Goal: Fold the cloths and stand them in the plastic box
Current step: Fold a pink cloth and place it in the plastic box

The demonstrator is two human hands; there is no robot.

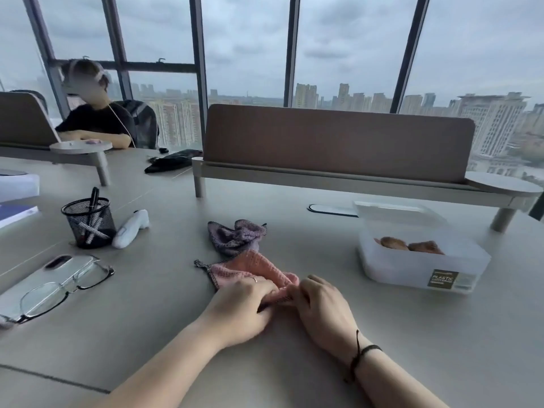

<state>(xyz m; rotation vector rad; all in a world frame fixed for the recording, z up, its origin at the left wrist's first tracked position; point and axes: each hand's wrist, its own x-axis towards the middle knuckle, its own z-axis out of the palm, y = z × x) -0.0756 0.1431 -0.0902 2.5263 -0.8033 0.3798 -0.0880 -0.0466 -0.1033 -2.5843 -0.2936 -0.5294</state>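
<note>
a: pink cloth point(253, 267) flat on the surface point(294, 363), near edge pinched by left hand point(241, 301) and right hand point(321, 304)?
b: yes, fingers point(303, 291) curled on it, probably for folding. plastic box point(421, 260) waiting well apart, right.

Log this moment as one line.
fold | left hand, right hand pinch pink cloth | purple cloth waiting | plastic box open

At left of the frame, glasses point(63, 287) lie on a phone point(44, 282); above them stand a mesh pen cup point(88, 223) and a white device point(131, 228). A seated person point(94, 122) occupies the upper left.
</note>
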